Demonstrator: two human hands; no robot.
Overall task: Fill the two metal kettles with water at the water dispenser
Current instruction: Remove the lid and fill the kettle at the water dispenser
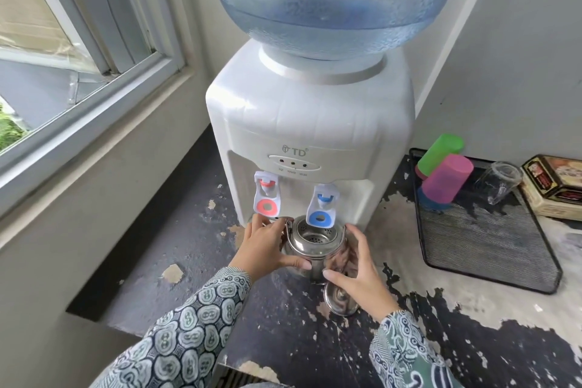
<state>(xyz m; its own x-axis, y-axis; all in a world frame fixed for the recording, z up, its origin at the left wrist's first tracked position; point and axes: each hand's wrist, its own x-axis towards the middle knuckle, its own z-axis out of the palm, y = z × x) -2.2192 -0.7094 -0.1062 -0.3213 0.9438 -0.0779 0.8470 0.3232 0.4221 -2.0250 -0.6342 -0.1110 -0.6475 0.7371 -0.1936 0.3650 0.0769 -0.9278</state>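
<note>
A white water dispenser (pixel 310 123) with a blue bottle (pixel 333 0) on top stands on the counter. One open metal kettle (pixel 310 247), with a strainer insert inside, sits under the blue tap (pixel 322 209); the red tap (pixel 266 198) is to its left. My left hand (pixel 263 249) grips the kettle's left side and my right hand (pixel 359 271) cups its right side. A metal lid (pixel 340 298) lies on the counter just in front of the kettle, partly under my right hand. Only this one kettle is in view.
A black mesh tray (pixel 491 249) to the right holds a green cup (pixel 439 153), a pink cup (pixel 447 178) and a glass (pixel 499 181). A printed box (pixel 557 186) lies further right. A window (pixel 63 50) and its ledge run along the left. The counter's paint is peeling.
</note>
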